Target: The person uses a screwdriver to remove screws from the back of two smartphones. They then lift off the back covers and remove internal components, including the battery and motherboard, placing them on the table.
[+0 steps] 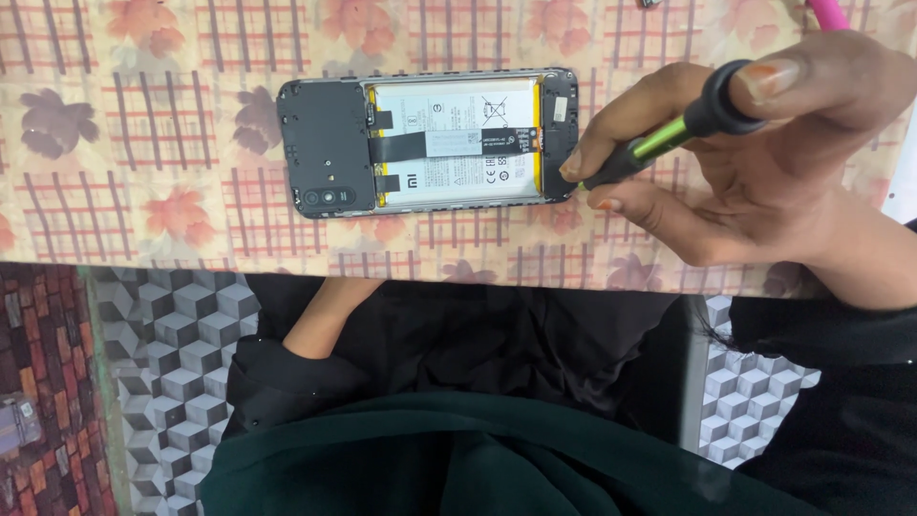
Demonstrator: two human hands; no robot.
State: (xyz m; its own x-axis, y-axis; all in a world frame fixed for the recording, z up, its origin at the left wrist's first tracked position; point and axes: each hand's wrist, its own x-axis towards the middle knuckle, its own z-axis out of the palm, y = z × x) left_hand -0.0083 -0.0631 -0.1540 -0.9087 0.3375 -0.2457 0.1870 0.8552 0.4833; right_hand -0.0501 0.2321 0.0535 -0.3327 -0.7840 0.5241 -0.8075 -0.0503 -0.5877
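A smartphone (430, 143) with its back cover off lies flat on the table, showing a white battery, a black flex strip and black inner plates. My right hand (764, 162) grips a green and black screwdriver (669, 134), whose tip touches the lower right corner of the phone's frame. The thumb rests on the black cap of the handle. My left forearm (320, 320) reaches under the table edge, and the hand itself is hidden.
The table wears a cloth (143, 143) with leaves and red checks, and its near edge runs across the middle of the view. A pink object (829, 11) pokes in at the top right. Below, my dark clothing and a cube-patterned floor (181, 325) show.
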